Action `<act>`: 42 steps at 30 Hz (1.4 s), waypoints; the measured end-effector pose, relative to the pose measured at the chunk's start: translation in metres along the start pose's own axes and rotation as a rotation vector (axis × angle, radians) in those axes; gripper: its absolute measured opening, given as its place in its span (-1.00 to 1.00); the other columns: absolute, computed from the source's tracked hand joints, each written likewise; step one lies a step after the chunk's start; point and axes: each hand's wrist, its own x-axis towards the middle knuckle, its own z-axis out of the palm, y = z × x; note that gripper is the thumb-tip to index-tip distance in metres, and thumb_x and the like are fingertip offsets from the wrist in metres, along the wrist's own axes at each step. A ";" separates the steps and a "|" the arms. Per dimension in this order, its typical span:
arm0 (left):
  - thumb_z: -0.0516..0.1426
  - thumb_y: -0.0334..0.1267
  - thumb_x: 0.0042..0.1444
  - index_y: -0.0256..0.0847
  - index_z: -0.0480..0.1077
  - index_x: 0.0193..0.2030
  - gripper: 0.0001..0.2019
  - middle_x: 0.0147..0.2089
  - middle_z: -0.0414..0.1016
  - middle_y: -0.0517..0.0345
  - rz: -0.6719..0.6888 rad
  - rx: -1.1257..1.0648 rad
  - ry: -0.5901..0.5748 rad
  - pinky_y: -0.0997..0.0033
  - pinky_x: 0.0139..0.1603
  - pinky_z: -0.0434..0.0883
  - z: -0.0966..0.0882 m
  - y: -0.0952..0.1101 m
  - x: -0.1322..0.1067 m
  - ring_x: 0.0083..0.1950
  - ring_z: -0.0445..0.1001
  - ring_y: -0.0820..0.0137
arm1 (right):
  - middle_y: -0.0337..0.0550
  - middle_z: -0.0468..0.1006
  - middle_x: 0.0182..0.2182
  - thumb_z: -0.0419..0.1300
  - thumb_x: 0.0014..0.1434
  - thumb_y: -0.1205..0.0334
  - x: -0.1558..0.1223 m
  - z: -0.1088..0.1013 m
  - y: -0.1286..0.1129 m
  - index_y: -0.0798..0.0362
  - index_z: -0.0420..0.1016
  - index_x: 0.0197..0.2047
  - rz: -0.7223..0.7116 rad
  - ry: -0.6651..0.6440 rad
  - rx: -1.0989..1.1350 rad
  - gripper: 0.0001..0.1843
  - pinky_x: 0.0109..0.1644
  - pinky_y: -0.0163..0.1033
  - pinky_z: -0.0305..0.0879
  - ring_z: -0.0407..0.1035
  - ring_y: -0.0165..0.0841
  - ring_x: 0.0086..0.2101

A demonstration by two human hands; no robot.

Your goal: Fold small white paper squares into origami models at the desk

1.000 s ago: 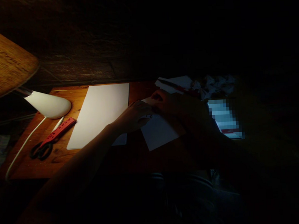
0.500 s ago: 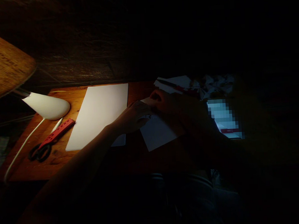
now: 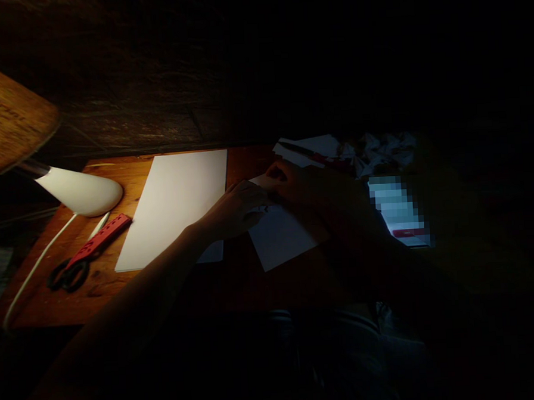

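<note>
A white sheet of paper (image 3: 283, 240) lies at an angle on the dim middle of the table. My left hand (image 3: 248, 202) reaches over its upper left part, fingers bent down onto the paper and thumb nearer to me. Touching or nearly touching it, my right hand (image 3: 293, 182) is curled at the sheet's upper edge, with thumb and forefinger brought together there. Both hands appear closed on the paper, though deep shadow hides most of the right fingers. Dark marks show by the left fingertips, too dim to make out.
A stack of white paper (image 3: 177, 199) lies left of my hands. Beyond it are red scissors with black handles (image 3: 93, 248) and a white lamp (image 3: 85, 191) with its cord (image 3: 37, 263). Cut paper (image 3: 320, 144), crumpled scraps (image 3: 387, 149) and a lit phone (image 3: 397, 208) are at right.
The hands and the sheet hold nearly the same position. The whole view has shifted slightly, with the lamp and scissors a little further left.
</note>
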 end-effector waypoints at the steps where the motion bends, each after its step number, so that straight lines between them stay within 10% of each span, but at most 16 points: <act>1: 0.16 -0.29 0.30 -0.06 0.57 0.15 -0.68 0.13 0.60 -0.03 -0.001 -0.002 0.001 -0.07 0.25 0.42 0.000 0.000 0.000 0.19 0.46 0.09 | -0.14 0.59 -0.16 0.26 -0.02 0.30 0.000 -0.001 -0.001 -0.01 0.49 -0.15 0.003 -0.006 -0.001 -0.70 -0.15 -0.13 0.27 0.35 -0.25 -0.24; 42: 0.14 -0.32 0.33 -0.03 0.56 0.23 -0.63 0.27 0.58 0.00 0.006 0.039 -0.003 -0.09 0.34 0.41 0.004 -0.005 0.000 0.29 0.48 0.10 | -0.13 0.58 -0.15 0.29 -0.03 0.33 0.004 -0.005 -0.002 0.02 0.51 -0.13 -0.005 -0.070 0.038 -0.67 -0.12 -0.14 0.27 0.37 -0.24 -0.21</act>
